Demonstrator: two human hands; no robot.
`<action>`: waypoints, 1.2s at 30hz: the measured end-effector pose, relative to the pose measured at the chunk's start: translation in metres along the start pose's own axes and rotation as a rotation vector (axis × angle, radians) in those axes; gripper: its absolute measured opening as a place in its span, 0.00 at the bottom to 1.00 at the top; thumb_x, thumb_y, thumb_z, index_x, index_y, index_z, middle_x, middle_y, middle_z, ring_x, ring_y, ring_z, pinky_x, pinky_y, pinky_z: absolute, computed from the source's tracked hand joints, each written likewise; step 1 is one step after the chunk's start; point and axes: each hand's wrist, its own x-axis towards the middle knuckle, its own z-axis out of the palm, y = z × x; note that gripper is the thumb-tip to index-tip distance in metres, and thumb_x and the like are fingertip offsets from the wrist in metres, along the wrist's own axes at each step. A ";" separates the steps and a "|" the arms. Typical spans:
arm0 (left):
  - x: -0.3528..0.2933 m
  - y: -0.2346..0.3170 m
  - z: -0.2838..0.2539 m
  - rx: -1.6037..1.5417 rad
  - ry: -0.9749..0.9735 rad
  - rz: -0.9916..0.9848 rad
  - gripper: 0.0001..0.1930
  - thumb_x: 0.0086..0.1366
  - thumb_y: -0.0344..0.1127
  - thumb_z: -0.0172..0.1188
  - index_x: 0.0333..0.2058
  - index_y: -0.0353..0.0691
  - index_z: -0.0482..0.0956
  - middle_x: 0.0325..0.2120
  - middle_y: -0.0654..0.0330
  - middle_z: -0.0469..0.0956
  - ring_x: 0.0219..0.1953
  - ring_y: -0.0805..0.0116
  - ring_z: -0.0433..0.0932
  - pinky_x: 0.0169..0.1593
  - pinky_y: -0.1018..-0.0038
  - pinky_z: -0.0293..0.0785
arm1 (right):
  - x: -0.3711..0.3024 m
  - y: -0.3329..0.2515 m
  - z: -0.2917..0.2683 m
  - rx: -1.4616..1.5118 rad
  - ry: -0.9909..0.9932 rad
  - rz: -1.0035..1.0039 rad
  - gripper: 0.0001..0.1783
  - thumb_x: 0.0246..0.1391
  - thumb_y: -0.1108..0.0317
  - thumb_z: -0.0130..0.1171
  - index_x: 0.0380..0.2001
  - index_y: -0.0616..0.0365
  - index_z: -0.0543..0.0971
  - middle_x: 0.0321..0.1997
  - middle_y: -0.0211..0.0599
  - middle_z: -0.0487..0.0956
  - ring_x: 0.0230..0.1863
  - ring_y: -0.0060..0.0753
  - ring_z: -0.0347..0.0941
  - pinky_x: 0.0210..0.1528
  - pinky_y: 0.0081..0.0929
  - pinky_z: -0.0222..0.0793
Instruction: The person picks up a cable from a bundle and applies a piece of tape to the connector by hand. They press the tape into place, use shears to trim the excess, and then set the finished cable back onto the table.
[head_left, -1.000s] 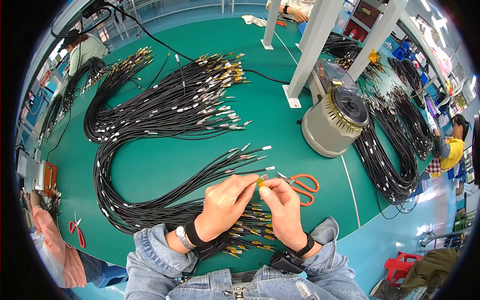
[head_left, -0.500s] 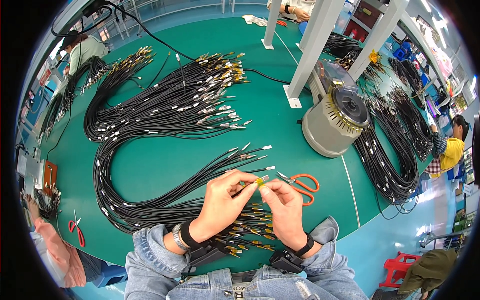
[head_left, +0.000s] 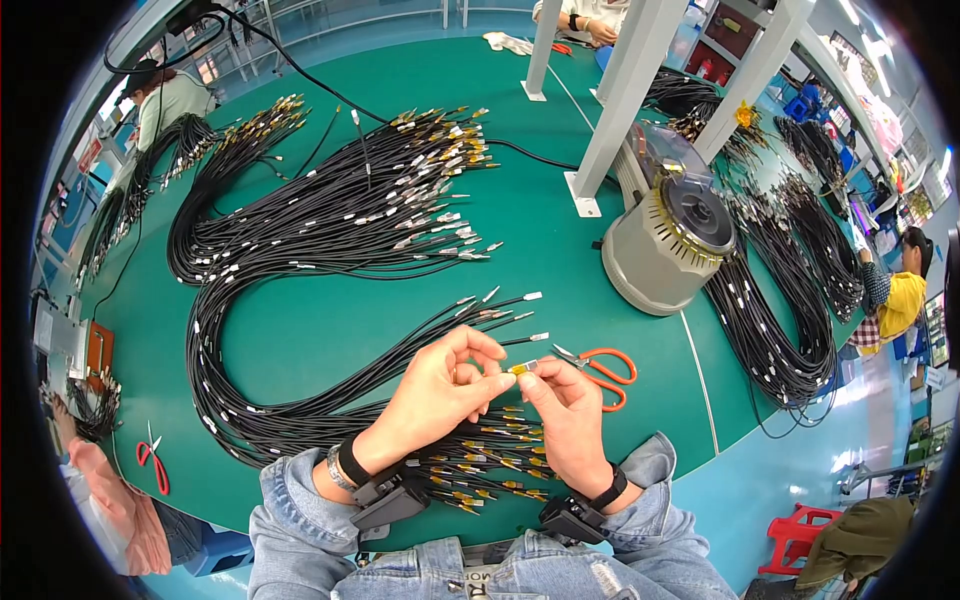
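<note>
In front of me, a cable end (head_left: pixel 522 368) with a yellow wrap and a silver tip lies between my fingertips. My right hand (head_left: pixel 568 410) pinches it between thumb and forefinger. My left hand (head_left: pixel 445 385) is closed beside it, its thumb reaching to the yellow wrap and its forefinger arched up; its other fingers are curled and partly hidden. Beneath both hands spreads a bundle of black cables (head_left: pixel 290 425), many with yellow-wrapped ends. Orange-handled scissors (head_left: pixel 608 375) lie just right of my right hand, blades partly open.
A larger black cable bundle (head_left: pixel 330 215) covers the green table (head_left: pixel 350 320) at far left. A round grey tape dispenser (head_left: pixel 668 245) stands right of a metal post (head_left: pixel 607 130). More cables (head_left: pixel 775 330) lie at the right. Red-handled scissors (head_left: pixel 152 458) rest at left. Co-workers sit around.
My left hand has shifted slightly left, and its forefinger has lifted off the cable end. My right hand stays almost in place, with the yellow-wrapped end still at its fingertips.
</note>
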 end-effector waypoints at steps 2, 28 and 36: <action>0.001 -0.005 -0.004 0.225 0.050 0.096 0.05 0.58 0.28 0.60 0.31 0.32 0.75 0.19 0.65 0.74 0.17 0.82 0.69 0.19 0.85 0.64 | 0.000 0.000 0.000 0.007 -0.001 0.004 0.04 0.53 0.74 0.56 0.32 0.64 0.75 0.31 0.27 0.73 0.32 0.16 0.66 0.37 0.15 0.63; 0.002 -0.003 -0.011 0.128 -0.215 -0.024 0.11 0.67 0.36 0.49 0.30 0.33 0.73 0.15 0.69 0.68 0.16 0.83 0.64 0.19 0.84 0.59 | 0.001 -0.002 -0.003 0.099 -0.024 0.022 0.04 0.53 0.75 0.56 0.31 0.65 0.76 0.31 0.30 0.73 0.31 0.18 0.66 0.36 0.17 0.62; 0.002 0.000 -0.016 0.001 -0.316 -0.103 0.11 0.67 0.37 0.48 0.30 0.35 0.73 0.14 0.69 0.67 0.14 0.83 0.61 0.19 0.84 0.56 | 0.001 0.000 -0.002 0.162 -0.055 0.009 0.03 0.52 0.76 0.56 0.30 0.65 0.75 0.33 0.30 0.73 0.31 0.20 0.65 0.36 0.18 0.61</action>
